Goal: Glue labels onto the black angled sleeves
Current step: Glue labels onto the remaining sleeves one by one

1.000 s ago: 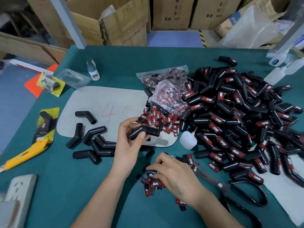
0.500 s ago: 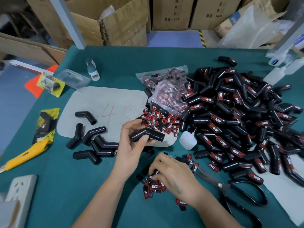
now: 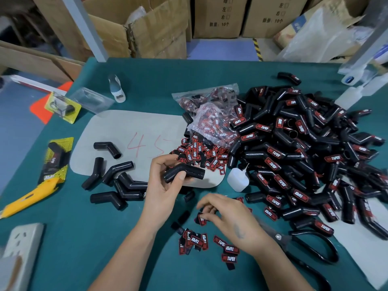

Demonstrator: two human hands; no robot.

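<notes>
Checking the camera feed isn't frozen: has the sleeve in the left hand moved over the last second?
Yes, slightly. The black sleeve held in the left hand has shifted right, toward the small white glue bottle, which stayed put on the table.

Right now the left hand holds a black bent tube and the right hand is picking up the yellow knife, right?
Not quite. In the head view the right hand pinches a red label, not the yellow knife, which lies untouched. The left hand does hold the black bent tube.
</notes>
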